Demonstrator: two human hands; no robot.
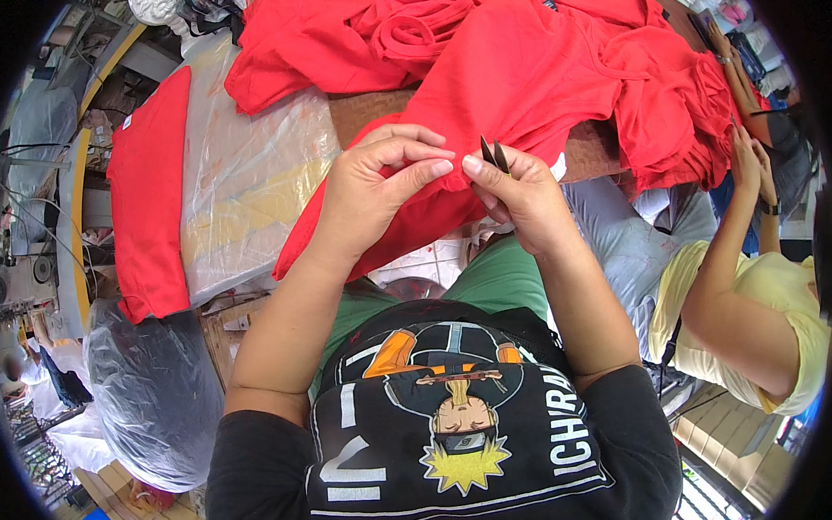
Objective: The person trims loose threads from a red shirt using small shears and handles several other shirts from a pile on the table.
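Observation:
Close in front of my body, my left hand has its thumb and fingertips together over the red cloth. Whatever it pinches, a bit of cloth or a thread, is too small to make out. My right hand faces it, fingertips nearly meeting the left ones. Two dark pointed blades of thread snips stick up from between its fingers; the rest of the tool is hidden in the palm. Under both hands a red garment drapes from the table toward my lap.
More red garments are heaped at the back and right. A folded red piece lies on a plastic-covered stack at left. A plastic-wrapped bundle stands below it. At right sits another person in a yellow top, hands raised near the cloth.

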